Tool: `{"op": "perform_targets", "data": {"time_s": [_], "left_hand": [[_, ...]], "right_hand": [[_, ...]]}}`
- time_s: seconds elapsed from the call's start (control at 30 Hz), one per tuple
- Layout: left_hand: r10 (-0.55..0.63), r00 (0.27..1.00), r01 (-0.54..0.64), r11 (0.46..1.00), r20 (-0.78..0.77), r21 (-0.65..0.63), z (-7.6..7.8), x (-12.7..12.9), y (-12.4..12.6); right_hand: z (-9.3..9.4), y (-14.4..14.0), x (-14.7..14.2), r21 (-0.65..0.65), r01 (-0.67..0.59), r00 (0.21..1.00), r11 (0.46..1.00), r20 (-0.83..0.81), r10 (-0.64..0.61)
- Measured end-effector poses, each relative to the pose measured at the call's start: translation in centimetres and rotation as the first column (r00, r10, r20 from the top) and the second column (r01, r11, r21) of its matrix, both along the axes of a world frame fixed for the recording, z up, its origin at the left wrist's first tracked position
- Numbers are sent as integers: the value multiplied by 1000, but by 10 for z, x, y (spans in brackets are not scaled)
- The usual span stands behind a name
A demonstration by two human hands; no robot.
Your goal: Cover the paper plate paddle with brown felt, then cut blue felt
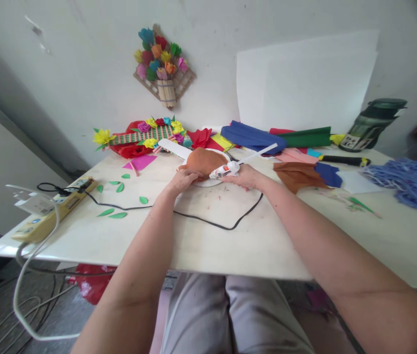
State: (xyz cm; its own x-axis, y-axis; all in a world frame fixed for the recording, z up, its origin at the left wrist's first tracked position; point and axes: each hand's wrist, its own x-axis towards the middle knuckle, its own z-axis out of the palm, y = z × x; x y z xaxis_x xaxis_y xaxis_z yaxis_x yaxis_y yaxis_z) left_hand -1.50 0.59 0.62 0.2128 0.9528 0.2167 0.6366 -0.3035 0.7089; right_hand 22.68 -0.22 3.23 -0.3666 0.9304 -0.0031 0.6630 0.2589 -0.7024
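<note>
Fingers of right hand (245,176) curled tight around white hot-glue gun (226,170), nozzle leftward | left hand (185,180) fingers flat, pressing edge of brown felt piece (204,161) lying on white round plate (208,183), mid-table | black cord (226,227) loops just beside | green paper leaves (114,214) left | yellow power strip (51,209) at table edge

Nothing legible — the label on the dark green bottle (374,123) is only a blur.
</note>
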Motion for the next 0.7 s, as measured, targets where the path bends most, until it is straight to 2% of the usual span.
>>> {"op": "perform_targets", "data": {"time_s": [0.2, 0.47, 0.6, 0.7], "left_hand": [[10, 996, -5, 999, -83, 51, -5, 1, 1], [-81, 996, 80, 995, 22, 54, -9, -1, 5], [-107, 993, 105, 993, 40, 56, -9, -1, 4], [-123, 992, 121, 989, 15, 86, -3, -3, -2]], "right_hand": [[-1, 1, 2, 3, -9, 1000, 1000, -14, 9], [-4, 5, 8, -16, -36, 985, 999, -170, 33], [-6, 4, -2, -9, 7, 990, 1000, -139, -8], [-6, 3, -6, -4, 14, 993, 1000, -113, -14]]}}
